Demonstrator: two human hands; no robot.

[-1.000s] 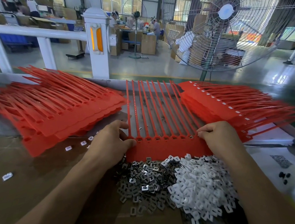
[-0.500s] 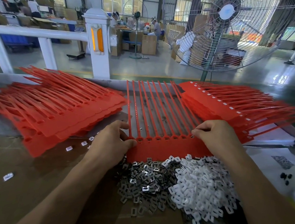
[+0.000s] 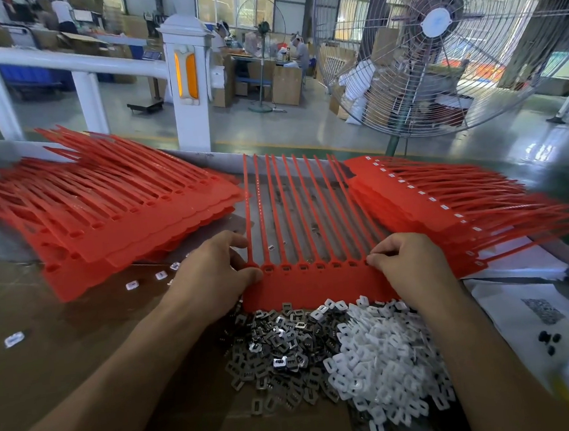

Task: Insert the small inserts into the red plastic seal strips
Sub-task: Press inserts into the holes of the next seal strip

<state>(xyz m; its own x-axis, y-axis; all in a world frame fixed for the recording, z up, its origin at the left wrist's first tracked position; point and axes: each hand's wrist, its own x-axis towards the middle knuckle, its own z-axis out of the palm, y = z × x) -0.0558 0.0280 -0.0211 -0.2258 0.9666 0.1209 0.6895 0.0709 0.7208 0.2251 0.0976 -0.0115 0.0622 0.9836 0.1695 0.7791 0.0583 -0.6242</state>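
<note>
A red seal strip sheet [image 3: 316, 283] lies flat in front of me, its several thin tails pointing away. My left hand [image 3: 212, 276] pinches its left end at the first socket. My right hand [image 3: 407, 263] has its fingertips pinched at the right end of the socket row; whether a small insert is between them is hidden. Just below the sheet lie a heap of grey metal inserts [image 3: 274, 350] and a heap of white plastic inserts [image 3: 381, 358].
A stack of red seal sheets [image 3: 112, 223] lies at the left and another stack [image 3: 447, 208] with white inserts fitted at the right. A few loose white inserts [image 3: 132, 285] lie on the brown table. A large fan [image 3: 439, 40] stands behind the table.
My right hand has slid a little to the left along the socket row. The left hand and the sheet have stayed where they were.
</note>
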